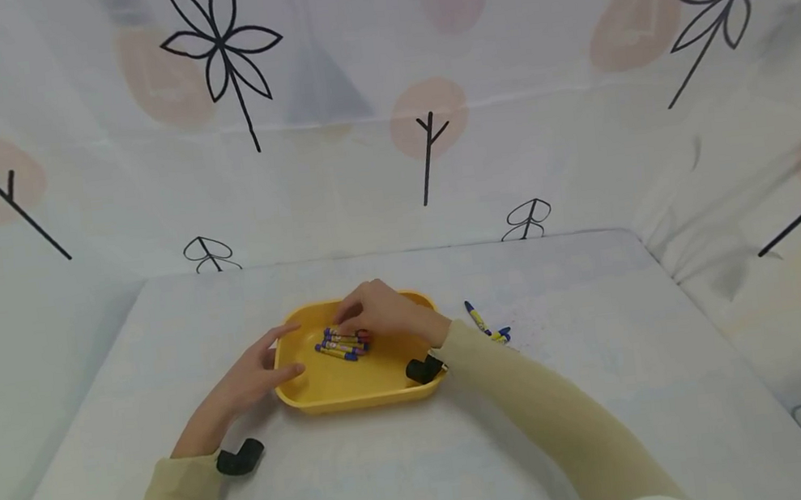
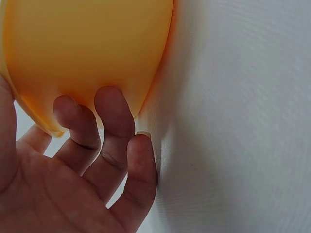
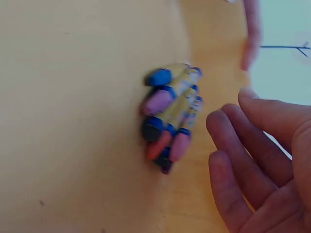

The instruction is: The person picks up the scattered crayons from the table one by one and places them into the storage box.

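A yellow tray [image 1: 358, 403] lies on the table, and a pile of wax crayons [image 1: 340, 344] with yellow and blue wrappers sits in it. My left hand [image 1: 249, 377] holds the tray's left end. Its bent fingers [image 2: 114, 111] rest against the outer wall in the left wrist view, and the thumb reaches over the rim. My right hand [image 1: 381, 311] is over the tray, just beside the crayons. In the right wrist view its loosely bent fingers hold nothing, a short gap away from the crayons [image 3: 170, 114], which show blue, pink, red and dark tips.
To the right of the tray, a few more crayons [image 1: 477, 318] lie on the white table [image 1: 606, 391], partly behind the right sleeve. A patterned cloth [image 1: 362, 164] hangs along the back and sides. Black wrist cameras [image 1: 241, 457] are worn on both arms.
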`<state>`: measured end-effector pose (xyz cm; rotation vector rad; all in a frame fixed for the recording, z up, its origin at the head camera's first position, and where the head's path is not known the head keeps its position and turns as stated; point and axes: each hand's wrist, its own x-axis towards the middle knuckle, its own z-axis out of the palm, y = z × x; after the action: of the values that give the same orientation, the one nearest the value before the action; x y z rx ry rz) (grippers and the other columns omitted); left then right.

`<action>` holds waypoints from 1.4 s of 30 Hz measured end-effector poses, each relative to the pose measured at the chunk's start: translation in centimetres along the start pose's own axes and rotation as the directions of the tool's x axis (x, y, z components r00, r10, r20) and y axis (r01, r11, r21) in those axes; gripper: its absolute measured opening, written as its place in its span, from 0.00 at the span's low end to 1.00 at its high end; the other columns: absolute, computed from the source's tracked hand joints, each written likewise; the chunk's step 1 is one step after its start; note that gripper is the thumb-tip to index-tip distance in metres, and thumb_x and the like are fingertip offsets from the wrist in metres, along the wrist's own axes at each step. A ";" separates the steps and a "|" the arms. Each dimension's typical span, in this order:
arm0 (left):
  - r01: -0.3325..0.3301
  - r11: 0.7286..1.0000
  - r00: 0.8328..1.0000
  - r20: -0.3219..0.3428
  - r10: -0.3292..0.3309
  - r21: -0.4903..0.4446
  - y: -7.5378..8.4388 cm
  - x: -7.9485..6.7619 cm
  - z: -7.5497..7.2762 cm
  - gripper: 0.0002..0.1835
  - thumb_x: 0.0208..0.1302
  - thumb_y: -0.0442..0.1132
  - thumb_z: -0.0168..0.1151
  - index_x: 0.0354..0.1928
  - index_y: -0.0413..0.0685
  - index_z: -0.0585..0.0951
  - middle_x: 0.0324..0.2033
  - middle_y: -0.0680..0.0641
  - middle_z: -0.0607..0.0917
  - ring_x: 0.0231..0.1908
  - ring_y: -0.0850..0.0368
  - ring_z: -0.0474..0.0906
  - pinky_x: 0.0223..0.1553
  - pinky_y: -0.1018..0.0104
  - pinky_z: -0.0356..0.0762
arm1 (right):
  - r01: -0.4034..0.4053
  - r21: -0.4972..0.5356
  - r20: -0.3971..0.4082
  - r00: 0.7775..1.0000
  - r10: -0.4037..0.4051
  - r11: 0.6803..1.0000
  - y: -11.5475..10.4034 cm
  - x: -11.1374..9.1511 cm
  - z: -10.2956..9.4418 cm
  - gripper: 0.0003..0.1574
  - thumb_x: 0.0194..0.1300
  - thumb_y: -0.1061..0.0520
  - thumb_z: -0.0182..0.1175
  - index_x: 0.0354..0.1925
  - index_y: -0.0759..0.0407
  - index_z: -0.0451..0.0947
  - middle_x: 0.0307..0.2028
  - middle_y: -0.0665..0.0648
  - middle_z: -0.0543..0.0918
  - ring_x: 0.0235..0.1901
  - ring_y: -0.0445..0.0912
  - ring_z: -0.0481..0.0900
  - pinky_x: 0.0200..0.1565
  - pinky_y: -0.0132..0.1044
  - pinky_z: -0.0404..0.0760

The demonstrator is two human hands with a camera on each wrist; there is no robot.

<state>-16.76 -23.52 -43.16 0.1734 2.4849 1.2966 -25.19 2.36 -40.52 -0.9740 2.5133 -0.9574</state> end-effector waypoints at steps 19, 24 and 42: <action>0.006 1.000 1.000 -0.012 -0.006 0.023 -0.1 0.1 0.1 0.40 0.65 0.50 0.67 0.76 0.60 0.60 0.64 0.31 0.72 0.57 0.40 0.75 0.58 0.39 0.71 | -0.064 0.074 -0.157 0.985 0.075 0.995 4.9 -8.6 -7.1 0.14 0.67 0.56 0.66 0.50 0.58 0.86 0.44 0.49 0.87 0.46 0.44 0.82 0.51 0.41 0.82; 0.009 1.000 1.000 -0.018 -0.008 0.030 -0.1 0.2 0.2 0.40 0.65 0.51 0.67 0.75 0.61 0.60 0.64 0.32 0.73 0.56 0.41 0.76 0.58 0.40 0.71 | -0.126 0.019 -0.226 0.966 0.127 0.992 8.3 -12.3 -7.5 0.14 0.67 0.58 0.66 0.50 0.59 0.85 0.45 0.52 0.87 0.46 0.47 0.83 0.51 0.46 0.82; 0.006 1.000 1.000 -0.022 -0.006 0.018 0.1 0.0 0.3 0.39 0.66 0.48 0.66 0.76 0.59 0.60 0.65 0.32 0.72 0.56 0.41 0.76 0.59 0.41 0.71 | -0.209 -0.097 -0.161 0.968 0.192 0.973 12.1 -19.1 -6.0 0.14 0.58 0.62 0.72 0.45 0.57 0.86 0.39 0.47 0.84 0.37 0.43 0.77 0.39 0.38 0.79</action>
<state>-16.65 -23.26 -43.25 0.1571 2.5138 1.2813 -19.97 24.89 -43.79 -0.6813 2.7549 -0.8644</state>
